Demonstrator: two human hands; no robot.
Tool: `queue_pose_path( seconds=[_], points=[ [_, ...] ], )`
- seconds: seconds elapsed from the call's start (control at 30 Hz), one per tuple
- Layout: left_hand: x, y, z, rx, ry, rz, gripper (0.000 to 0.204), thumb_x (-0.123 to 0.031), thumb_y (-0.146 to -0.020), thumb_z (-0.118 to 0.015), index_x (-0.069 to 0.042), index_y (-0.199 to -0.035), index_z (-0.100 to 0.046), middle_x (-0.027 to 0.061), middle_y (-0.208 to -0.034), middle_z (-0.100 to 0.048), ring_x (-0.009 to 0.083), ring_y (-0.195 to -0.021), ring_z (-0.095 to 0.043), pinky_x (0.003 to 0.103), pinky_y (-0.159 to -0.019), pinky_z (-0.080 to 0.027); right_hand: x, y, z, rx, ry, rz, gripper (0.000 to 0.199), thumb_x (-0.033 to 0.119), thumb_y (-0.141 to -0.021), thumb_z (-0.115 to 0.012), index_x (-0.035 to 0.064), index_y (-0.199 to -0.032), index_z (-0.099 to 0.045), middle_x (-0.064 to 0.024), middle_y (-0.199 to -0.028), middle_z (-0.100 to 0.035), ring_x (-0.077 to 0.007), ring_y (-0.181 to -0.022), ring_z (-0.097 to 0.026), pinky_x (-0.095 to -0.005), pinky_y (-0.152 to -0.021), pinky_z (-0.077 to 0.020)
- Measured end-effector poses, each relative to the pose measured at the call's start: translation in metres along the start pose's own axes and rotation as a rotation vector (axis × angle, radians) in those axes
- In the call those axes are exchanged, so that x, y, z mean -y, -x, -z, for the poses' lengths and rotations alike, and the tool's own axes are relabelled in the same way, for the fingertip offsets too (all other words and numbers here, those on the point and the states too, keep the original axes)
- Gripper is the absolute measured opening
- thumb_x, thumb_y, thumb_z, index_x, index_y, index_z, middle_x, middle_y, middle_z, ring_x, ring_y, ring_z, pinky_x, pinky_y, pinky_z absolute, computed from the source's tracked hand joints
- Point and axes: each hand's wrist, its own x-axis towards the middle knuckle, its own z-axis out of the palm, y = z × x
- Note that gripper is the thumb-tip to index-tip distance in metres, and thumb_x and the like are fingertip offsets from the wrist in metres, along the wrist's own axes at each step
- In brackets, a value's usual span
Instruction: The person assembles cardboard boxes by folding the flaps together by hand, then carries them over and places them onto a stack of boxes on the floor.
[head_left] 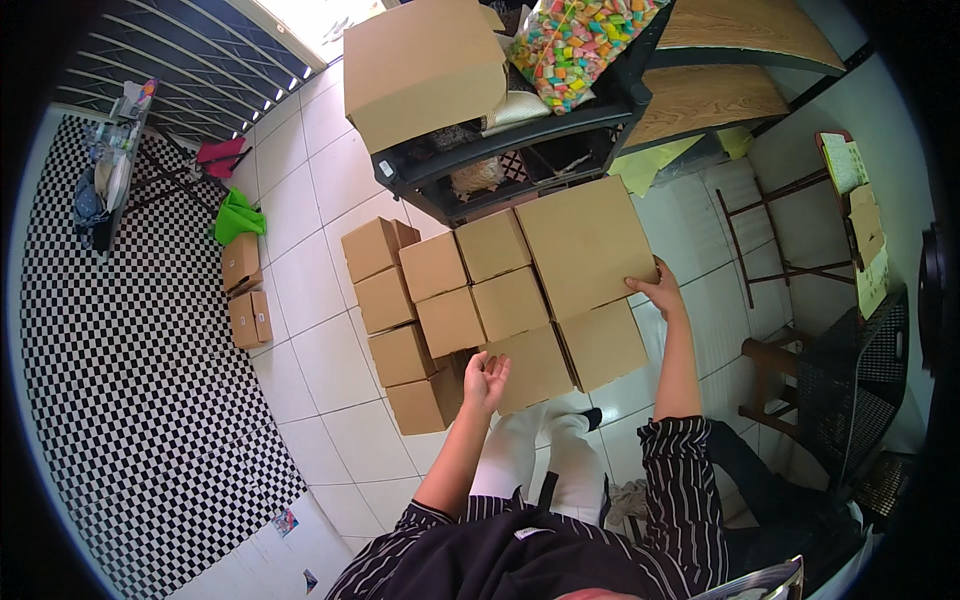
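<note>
Several brown cardboard boxes stand packed together in front of me on the tiled floor. At the far right of the group is a large cardboard box. My right hand grips its right edge near the front corner, thumb on top and fingers down the side, partly hidden. My left hand hovers palm up, fingers loosely bent and apart, holding nothing. It is nearest to the left side of a front box. Another front box lies right of that one. Smaller boxes form a column along the left.
Behind the boxes, a black cabinet carries an open carton and a clear bag of colourful sweets. Small boxes and a green bag sit by the left checkered surface. A wooden stool and black crate stand right.
</note>
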Motion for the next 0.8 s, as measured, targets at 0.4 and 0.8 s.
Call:
queue_pose_path(
  seconds=[0.4, 0.8],
  points=[
    [0.001, -0.004, 0.001, 0.061, -0.020, 0.028, 0.019, -0.012, -0.081, -0.044, -0.002, -0.097, -0.041, 0.0154, -0.103, -0.039, 0.0267, -0.102, -0.040, 0.037, -0.092, -0.037, 0.024, 0.016, -0.011, 0.014, -0.102, -0.138, 0.085, 0.024, -0.055, -0.077, 0.0024, -0.124, -0.033, -0.0118, -0.108, -0.052, -0.0213, -0.099, -0.050, -0.0309, -0.076, -0.0447],
    [0.013, 0.037, 0.029, -0.051, -0.137, 0.001, 0.017, -0.012, -0.079, -0.047, -0.001, -0.090, -0.041, 0.0132, -0.097, -0.042, 0.0251, -0.098, -0.043, 0.035, -0.091, -0.038, -0.023, 0.086, -0.043, -0.548, 0.009, 0.191, 0.067, 0.020, -0.071, -0.063, -0.0021, -0.124, -0.027, -0.0215, -0.115, -0.035, -0.0316, -0.099, -0.043, -0.0387, -0.080, -0.0387]
  ],
)
